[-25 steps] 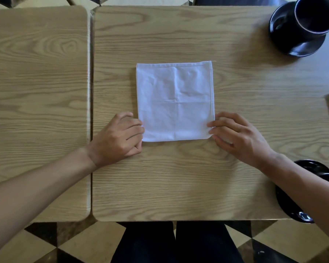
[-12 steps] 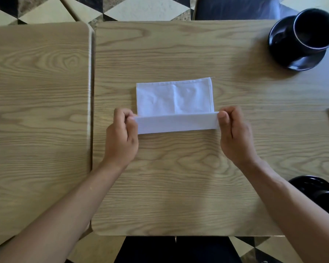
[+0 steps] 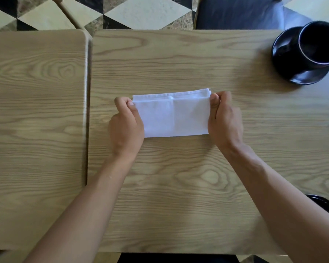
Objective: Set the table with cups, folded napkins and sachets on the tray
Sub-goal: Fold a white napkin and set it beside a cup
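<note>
The folded napkin lies in the middle of the table, between the left hand and the right hand. A cup stands on a saucer at the far right corner. A second table stands just beside, on the left.

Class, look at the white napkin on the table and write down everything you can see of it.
The white napkin looks like thin cloth, folded in half into a wide rectangle, with a hemmed far edge and a crease down its middle. It lies flat near the middle of the wooden table, the fold toward the person. The left hand pinches its far left corner and the right hand its far right corner, each covering a short side. Nothing else touches it.
</note>
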